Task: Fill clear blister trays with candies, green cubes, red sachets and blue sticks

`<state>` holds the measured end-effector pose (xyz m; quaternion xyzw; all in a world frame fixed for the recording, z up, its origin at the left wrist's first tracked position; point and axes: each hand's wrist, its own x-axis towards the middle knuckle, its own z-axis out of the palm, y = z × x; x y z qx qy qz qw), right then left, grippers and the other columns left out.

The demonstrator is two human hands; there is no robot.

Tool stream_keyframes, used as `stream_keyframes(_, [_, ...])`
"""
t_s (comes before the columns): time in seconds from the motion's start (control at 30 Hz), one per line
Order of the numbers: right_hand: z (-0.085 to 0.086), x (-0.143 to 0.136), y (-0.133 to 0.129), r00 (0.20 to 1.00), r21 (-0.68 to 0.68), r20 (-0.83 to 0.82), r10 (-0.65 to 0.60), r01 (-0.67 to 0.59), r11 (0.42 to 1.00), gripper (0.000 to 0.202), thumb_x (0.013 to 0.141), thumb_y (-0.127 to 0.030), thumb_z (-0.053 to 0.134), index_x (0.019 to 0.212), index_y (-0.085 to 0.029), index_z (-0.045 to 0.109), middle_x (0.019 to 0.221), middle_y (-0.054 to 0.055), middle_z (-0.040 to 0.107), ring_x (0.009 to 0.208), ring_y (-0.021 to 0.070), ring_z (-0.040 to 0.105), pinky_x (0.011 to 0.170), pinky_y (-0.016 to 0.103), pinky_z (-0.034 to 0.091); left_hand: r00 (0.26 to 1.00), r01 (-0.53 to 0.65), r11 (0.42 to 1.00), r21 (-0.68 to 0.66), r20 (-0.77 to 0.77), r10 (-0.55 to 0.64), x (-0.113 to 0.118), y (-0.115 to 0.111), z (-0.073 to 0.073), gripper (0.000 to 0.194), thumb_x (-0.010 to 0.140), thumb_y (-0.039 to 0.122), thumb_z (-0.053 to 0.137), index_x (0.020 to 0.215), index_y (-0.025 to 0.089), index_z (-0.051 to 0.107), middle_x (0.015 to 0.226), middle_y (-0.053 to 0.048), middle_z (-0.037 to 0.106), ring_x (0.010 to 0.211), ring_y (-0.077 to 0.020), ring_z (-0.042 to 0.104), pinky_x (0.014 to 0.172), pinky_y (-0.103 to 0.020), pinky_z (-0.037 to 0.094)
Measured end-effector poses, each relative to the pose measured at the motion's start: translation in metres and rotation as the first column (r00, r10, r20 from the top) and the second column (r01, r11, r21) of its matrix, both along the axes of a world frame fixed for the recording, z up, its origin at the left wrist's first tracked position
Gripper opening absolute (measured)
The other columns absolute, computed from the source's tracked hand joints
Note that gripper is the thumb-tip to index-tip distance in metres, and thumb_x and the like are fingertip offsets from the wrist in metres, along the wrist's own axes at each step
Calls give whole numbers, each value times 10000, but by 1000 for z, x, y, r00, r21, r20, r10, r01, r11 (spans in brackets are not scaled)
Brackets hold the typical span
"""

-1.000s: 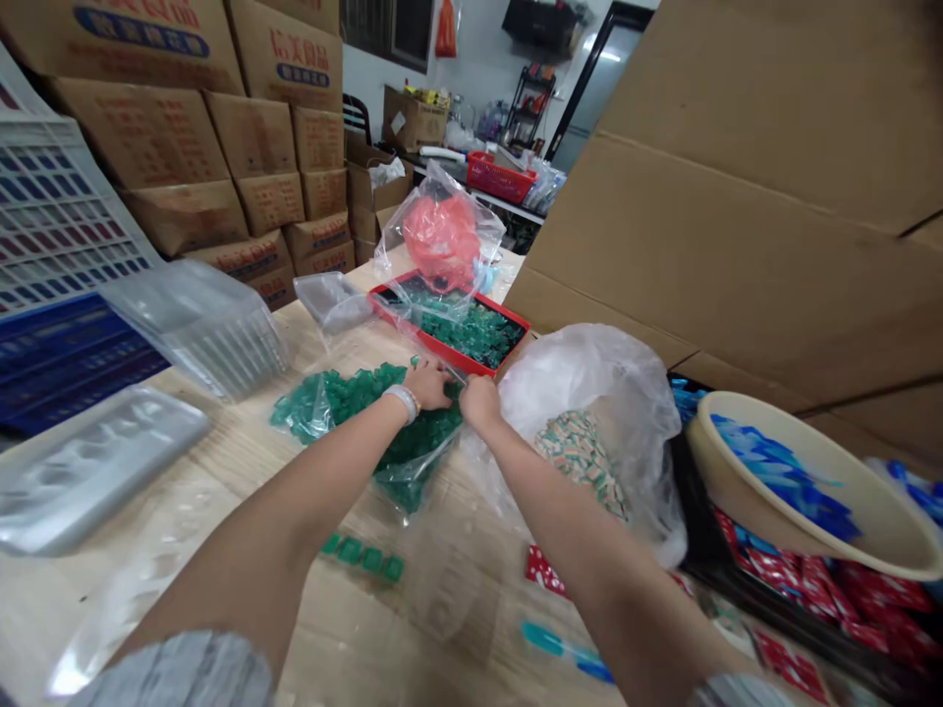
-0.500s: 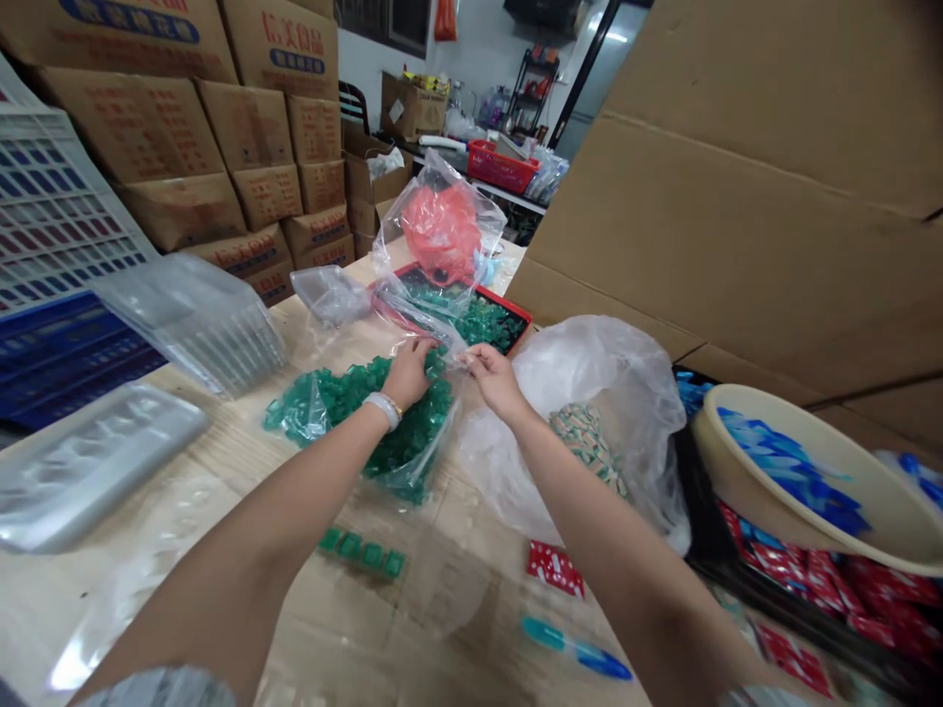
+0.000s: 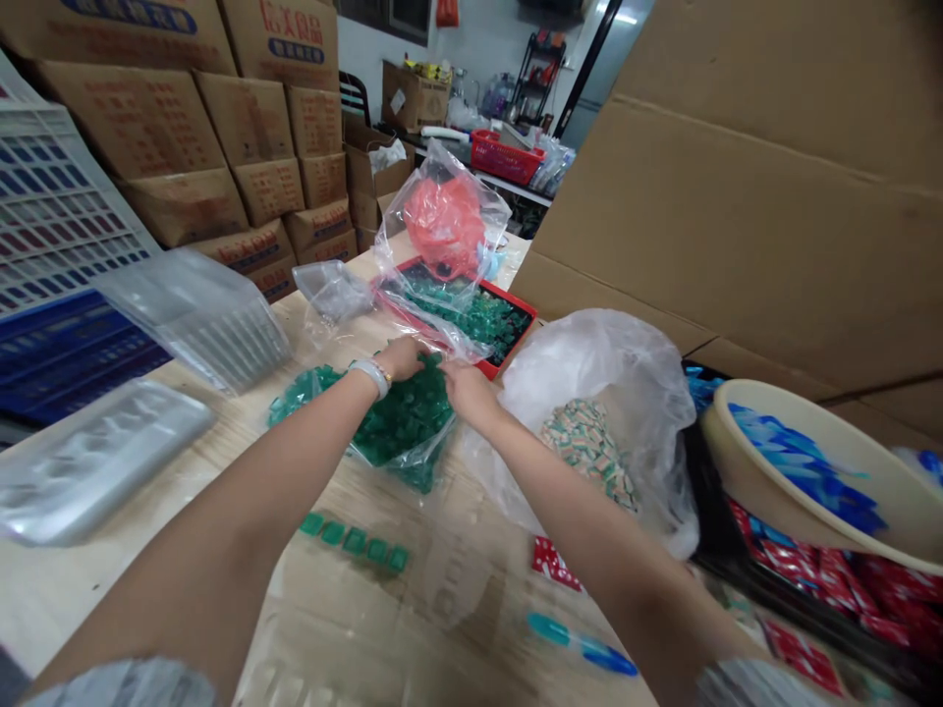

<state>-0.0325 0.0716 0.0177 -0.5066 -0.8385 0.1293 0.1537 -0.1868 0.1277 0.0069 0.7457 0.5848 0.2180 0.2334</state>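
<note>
A clear plastic bag (image 3: pixel 423 462) lies on the wooden table, with a heap of small translucent green plastic pieces (image 3: pixel 402 422) in it. At the heap's far edge, my left hand (image 3: pixel 402 359) has its fingers curled onto green pieces. My right hand (image 3: pixel 470 395) is beside it, fingertips drawn together close to the left fingers; what they pinch is too small to make out. Just beyond both hands is a red-rimmed tray (image 3: pixel 492 369) of similar green pieces, with clear film over its near side. Several green squares (image 3: pixel 355 541) sit in a row nearer to me.
To the right, a large translucent bag (image 3: pixel 626 344) holds small striped packets (image 3: pixel 585 442). A cream basin (image 3: pixel 726 447) of blue pieces stands beyond it. A blue pen (image 3: pixel 582 643) and red packet (image 3: pixel 554 563) lie in front. Clear plastic trays (image 3: pixel 198 309) are on the left.
My right hand has moved left and slightly down, away from the clear film, toward my left hand. My left hand has shifted slightly left and up along the heap. The film has dropped lower.
</note>
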Motion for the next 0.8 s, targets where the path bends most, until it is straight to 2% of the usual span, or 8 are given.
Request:
stream_keyframes(0.1, [-13, -2, 11, 976, -56, 184, -116, 128, 990, 273, 771, -124, 427, 983, -172, 591, 933, 106, 601, 839, 212, 568, 722, 312, 422, 990, -84, 995, -60, 106, 90, -5, -5, 2, 117, 584, 98, 593, 659, 162, 655, 741, -48, 656, 811, -202, 573, 816, -287, 418])
stream_keyframes(0.2, [-21, 1, 17, 977, -78, 169, -127, 142, 987, 215, 749, -155, 486, 928, -184, 601, 916, 91, 606, 830, 217, 572, 716, 318, 426, 945, -183, 975, -127, 251, 210, -9, -13, 8, 89, 684, 136, 538, 698, 135, 626, 730, -67, 638, 783, -193, 579, 775, -306, 447])
stream_keyframes(0.33, [-19, 6, 11, 968, -140, -169, -186, 163, 977, 191, 773, -153, 453, 909, -191, 580, 869, 37, 615, 754, 151, 577, 687, 272, 442, 847, -205, 946, -250, 439, 299, -13, -36, 21, 276, 847, 199, 329, 816, 108, 588, 725, -81, 625, 678, -144, 591, 639, -280, 496])
stream_keyframes(0.47, [-4, 6, -8, 767, -467, -545, -338, 57, 882, 173, 789, -174, 406, 909, -184, 530, 750, -13, 587, 501, 76, 534, 477, 193, 413, 623, -51, 880, -473, 674, 398, -5, -75, 30, 234, 835, 245, 395, 837, 115, 589, 698, -69, 612, 601, -124, 570, 577, -268, 493])
stream_keyframes(0.53, [7, 4, -20, 667, -559, -634, -391, -46, 828, 142, 779, -165, 420, 886, -178, 512, 721, -24, 576, 481, 61, 530, 440, 168, 392, 553, -5, 874, -485, 727, 407, 2, -93, 29, 197, 772, 208, 492, 926, 126, 584, 753, -57, 615, 588, -118, 554, 566, -268, 481])
stream_keyframes(0.6, [16, 1, -32, 603, -593, -675, -425, -99, 799, 117, 768, -154, 439, 864, -175, 503, 686, -32, 571, 468, 52, 525, 424, 153, 382, 631, -54, 930, -364, 709, 314, 7, -105, 25, 264, 734, 163, 519, 990, 130, 576, 825, -56, 617, 633, -125, 555, 608, -282, 478])
stream_keyframes(0.7, [24, -4, -44, 568, -627, -672, -475, -96, 773, 94, 762, -137, 442, 829, -166, 501, 614, -42, 553, 427, 43, 491, 402, 143, 365, 823, -134, 989, -55, 550, 142, 9, -113, 18, 249, 699, 147, 551, 939, 120, 608, 908, -71, 610, 836, -171, 552, 799, -324, 438])
stream_keyframes(0.8, [24, -9, -47, 576, -645, -652, -493, -80, 760, 110, 766, -134, 418, 827, -164, 504, 598, -40, 535, 425, 48, 473, 405, 155, 371, 888, -88, 994, 65, 456, 49, 5, -112, 14, 232, 681, 151, 571, 906, 111, 610, 923, -76, 613, 893, -178, 540, 846, -310, 404])
